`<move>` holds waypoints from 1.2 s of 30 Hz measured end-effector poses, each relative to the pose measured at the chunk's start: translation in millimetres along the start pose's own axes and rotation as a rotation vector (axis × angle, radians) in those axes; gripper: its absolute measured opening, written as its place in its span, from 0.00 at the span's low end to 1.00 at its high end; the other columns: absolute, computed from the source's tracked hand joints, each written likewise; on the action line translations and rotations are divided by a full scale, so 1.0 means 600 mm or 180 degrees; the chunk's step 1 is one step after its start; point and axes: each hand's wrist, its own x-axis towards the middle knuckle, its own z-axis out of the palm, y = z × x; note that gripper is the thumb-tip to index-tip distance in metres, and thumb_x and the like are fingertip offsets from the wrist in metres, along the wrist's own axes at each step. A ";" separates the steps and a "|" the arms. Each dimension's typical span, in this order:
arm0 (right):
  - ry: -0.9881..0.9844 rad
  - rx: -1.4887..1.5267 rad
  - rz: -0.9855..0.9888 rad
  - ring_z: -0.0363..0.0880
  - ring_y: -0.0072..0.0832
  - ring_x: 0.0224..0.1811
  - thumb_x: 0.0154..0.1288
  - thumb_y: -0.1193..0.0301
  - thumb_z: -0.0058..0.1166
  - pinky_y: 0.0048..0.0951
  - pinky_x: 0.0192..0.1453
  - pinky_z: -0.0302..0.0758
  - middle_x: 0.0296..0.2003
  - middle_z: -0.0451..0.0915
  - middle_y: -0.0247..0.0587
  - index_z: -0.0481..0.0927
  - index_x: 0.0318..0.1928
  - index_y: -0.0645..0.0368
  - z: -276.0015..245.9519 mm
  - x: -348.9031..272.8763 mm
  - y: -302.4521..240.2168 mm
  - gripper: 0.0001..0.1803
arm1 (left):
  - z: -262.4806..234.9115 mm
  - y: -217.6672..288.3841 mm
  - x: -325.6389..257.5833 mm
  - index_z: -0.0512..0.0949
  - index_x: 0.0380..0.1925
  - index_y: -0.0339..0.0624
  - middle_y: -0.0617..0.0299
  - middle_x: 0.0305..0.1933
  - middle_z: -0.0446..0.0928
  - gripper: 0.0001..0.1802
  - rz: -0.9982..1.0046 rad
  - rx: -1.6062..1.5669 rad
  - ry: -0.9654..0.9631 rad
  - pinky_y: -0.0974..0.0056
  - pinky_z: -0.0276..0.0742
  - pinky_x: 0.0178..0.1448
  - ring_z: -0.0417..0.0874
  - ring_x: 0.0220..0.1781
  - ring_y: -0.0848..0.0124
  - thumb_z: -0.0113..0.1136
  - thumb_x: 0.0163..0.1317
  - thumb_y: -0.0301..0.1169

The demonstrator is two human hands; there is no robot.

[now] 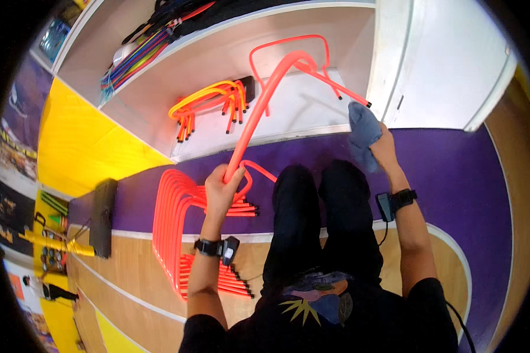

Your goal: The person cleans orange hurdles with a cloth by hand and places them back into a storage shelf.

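Observation:
My left hand [222, 187] is wrapped round the tube of an orange-red training hurdle [256, 115], raised at a slant in front of my knees. A grey-blue cloth [364, 125] is bunched in my right hand [385, 147], beside the black-capped tip of one hurdle leg; I cannot tell whether the cloth touches it. Behind the raised hurdle, another orange-red hurdle [325, 52] stands on the lower shelf. On the floor by my left forearm, a nested row of several like hurdles [174, 217] rests with black-capped ends toward my legs.
Small orange and yellow hurdles [203, 101] sit on the white lower shelf [265, 134]. Coloured sticks [138, 62] lie on the shelf above. A white cabinet door [447, 70] stands at right. A dark padded block [103, 217] and a distant person [47, 289] are at left.

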 end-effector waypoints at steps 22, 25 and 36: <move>-0.1983 0.0787 -0.1930 0.73 0.50 0.52 0.46 0.69 0.66 0.40 0.55 0.70 0.48 0.73 0.56 0.68 0.54 0.64 0.476 -0.271 -0.201 0.33 | -0.087 -0.008 0.051 0.73 0.40 0.39 0.65 0.28 0.72 0.18 -0.0825 -0.2279 -0.0474 0.73 0.68 0.30 0.70 0.23 0.77 0.44 0.71 0.44; -0.2122 0.0347 -0.2084 0.74 0.49 0.51 0.51 0.69 0.61 0.40 0.56 0.71 0.47 0.75 0.53 0.69 0.55 0.63 0.496 -0.231 -0.143 0.30 | -0.096 0.030 0.039 0.70 0.35 0.41 0.72 0.19 0.61 0.17 -0.1127 -0.2440 -0.0636 0.75 0.49 0.16 0.56 0.15 0.84 0.43 0.72 0.44; -0.1908 -0.0988 -0.2208 0.78 0.42 0.48 0.59 0.72 0.48 0.40 0.51 0.75 0.45 0.78 0.46 0.74 0.48 0.59 0.543 -0.202 -0.098 0.16 | -0.120 0.083 -0.082 0.69 0.37 0.42 0.72 0.19 0.61 0.15 -0.0848 -0.2358 -0.0513 0.77 0.51 0.17 0.58 0.16 0.85 0.43 0.72 0.42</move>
